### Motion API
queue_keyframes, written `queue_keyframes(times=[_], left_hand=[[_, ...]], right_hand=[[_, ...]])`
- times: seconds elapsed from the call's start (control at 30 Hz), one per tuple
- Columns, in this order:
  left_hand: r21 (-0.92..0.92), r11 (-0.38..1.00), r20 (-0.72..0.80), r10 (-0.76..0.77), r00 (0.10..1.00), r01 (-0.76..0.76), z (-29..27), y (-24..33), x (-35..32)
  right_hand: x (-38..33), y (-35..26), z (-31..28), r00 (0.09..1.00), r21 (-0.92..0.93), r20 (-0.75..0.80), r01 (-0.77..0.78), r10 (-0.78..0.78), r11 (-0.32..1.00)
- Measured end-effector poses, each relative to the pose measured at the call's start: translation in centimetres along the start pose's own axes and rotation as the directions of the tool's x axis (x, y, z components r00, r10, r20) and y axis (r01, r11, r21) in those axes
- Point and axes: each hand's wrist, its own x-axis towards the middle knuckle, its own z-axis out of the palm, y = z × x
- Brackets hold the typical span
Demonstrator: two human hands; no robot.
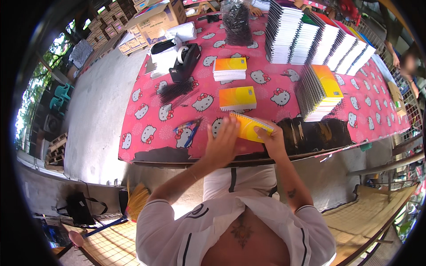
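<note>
the right hand [271, 135] pinches the right end of a yellow notebook [249, 128] between thumb and curled fingers, above the pink tablecloth [277, 80]'s near side. the left hand [223, 139], fingers nearly straight, touches its left end. a yellow-orange stack [238, 96] sits just beyond.

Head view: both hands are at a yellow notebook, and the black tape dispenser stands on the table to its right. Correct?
Wrong side: the head view shows the black tape dispenser on the table to the left of the yellow notebook, with the left hand and right hand both at it.
</note>
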Motion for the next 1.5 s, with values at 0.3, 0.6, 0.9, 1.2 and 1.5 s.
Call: queue_keyframes(times=[0.3, 0.6, 0.9, 1.2, 1.5], left_hand=[[-0.046, 0.997, -0.053, 0.063, 0.997, -0.065, 0.4, 0.5, -1.2], [-0.460, 0.876, 0.015, 0.170, 0.985, -0.144, -3.7, -3.7, 6.7], [-0.301, 0.952, 0.120, 0.088, 0.989, -0.048, -2.7, -3.6, 6.5], [0.068, 0.998, 0.092, -0.013, 0.996, 0.007, -2.2, 0.7, 3.3], [0.079, 0.997, 0.081, -0.002, 0.997, -0.004, -0.9, 0.5, 2.6]], right_hand=[[0.1, -0.5, -0.4, 0.995, -0.051, 0.073, 0.078, -0.074, 0.996], [0.9, 2.2, -1.9, 0.975, -0.148, 0.222, 0.059, -0.025, 0.987], [0.7, 1.6, -1.5, 0.978, -0.172, 0.207, 0.064, -0.028, 0.983], [0.6, 2.0, -1.1, 0.979, -0.187, 0.204, 0.040, -0.001, 0.982], [0.6, 2.0, -0.6, 0.986, -0.242, 0.169, 0.057, -0.016, 0.969]])
